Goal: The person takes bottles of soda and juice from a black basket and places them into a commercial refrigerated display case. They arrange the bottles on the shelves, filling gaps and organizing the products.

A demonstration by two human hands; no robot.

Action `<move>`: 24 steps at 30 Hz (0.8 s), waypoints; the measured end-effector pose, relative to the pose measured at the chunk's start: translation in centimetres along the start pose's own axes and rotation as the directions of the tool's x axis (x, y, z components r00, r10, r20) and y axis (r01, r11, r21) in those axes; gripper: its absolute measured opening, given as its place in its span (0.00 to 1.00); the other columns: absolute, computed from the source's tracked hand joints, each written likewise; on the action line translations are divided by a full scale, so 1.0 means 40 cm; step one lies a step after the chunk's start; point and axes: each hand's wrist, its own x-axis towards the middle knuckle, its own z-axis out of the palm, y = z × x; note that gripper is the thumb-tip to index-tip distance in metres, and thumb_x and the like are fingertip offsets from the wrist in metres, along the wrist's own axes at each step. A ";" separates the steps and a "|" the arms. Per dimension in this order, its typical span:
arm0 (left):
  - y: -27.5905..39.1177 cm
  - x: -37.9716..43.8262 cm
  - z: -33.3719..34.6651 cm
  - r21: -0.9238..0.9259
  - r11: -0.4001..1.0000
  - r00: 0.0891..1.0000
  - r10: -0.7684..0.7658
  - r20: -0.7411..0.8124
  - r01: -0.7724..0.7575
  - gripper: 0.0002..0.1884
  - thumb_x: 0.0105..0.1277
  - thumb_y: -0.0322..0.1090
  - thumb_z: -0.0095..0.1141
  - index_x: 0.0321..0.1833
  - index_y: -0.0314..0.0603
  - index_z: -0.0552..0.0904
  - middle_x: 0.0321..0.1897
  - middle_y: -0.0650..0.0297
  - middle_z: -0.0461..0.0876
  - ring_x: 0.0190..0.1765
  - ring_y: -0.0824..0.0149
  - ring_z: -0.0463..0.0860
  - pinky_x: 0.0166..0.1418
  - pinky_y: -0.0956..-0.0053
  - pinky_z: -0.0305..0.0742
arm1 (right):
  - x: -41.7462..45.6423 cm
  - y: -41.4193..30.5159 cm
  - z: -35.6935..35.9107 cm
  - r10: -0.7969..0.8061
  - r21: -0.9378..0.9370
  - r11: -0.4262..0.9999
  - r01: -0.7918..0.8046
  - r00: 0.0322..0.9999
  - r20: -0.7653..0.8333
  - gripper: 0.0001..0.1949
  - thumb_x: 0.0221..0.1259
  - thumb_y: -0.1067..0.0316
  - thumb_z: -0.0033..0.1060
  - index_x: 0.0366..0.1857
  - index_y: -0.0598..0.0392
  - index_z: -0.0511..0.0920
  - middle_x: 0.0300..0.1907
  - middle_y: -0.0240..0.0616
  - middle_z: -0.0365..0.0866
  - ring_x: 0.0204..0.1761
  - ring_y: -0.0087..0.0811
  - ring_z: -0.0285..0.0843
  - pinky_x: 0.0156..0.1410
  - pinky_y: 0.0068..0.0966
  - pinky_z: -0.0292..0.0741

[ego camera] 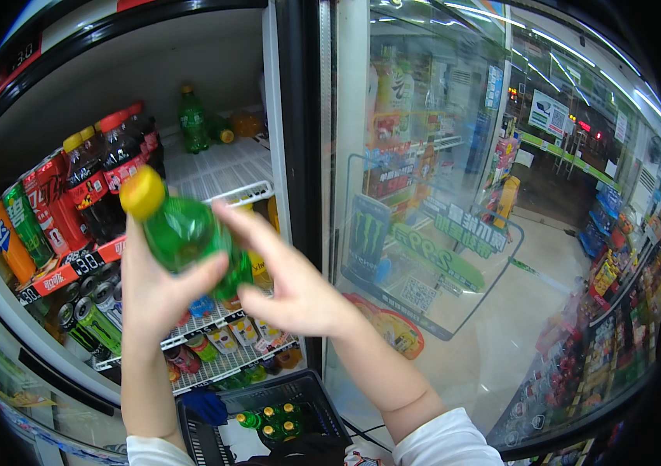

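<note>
A green plastic soft-drink bottle (182,233) with a yellow cap is held up, tilted, before the open drinks cooler. My left hand (158,285) grips its left side, thumb across the front. At the lower right side of the bottle, my right hand (284,291) holds it between fingers and thumb. Behind, on the white wire shelf (214,166), a similar green bottle (192,122) stands upright; another green bottle (221,129) lies beside it. Dark cola bottles (121,152) and several cans (54,204) line the left part of that shelf.
Below me, a dark plastic basket (326,402) holds several green bottles (270,431) and a blue cloth-like item (205,406). The cooler's glass door (423,361) stands open to the right. Lower shelves carry energy drink cans (94,320) and cups (223,341). Stocked store shelves (604,326) show through the glass.
</note>
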 end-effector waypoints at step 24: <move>-0.461 -0.798 0.117 0.469 0.705 0.645 -0.697 0.314 0.533 0.38 0.44 0.38 0.67 0.57 0.39 0.62 0.52 0.51 0.68 0.56 0.52 0.69 0.57 0.67 0.66 | -0.751 0.346 0.351 0.780 -0.167 0.622 -0.765 0.587 0.216 0.36 0.35 0.72 0.69 0.54 0.51 0.61 0.50 0.48 0.71 0.53 0.49 0.68 0.54 0.34 0.68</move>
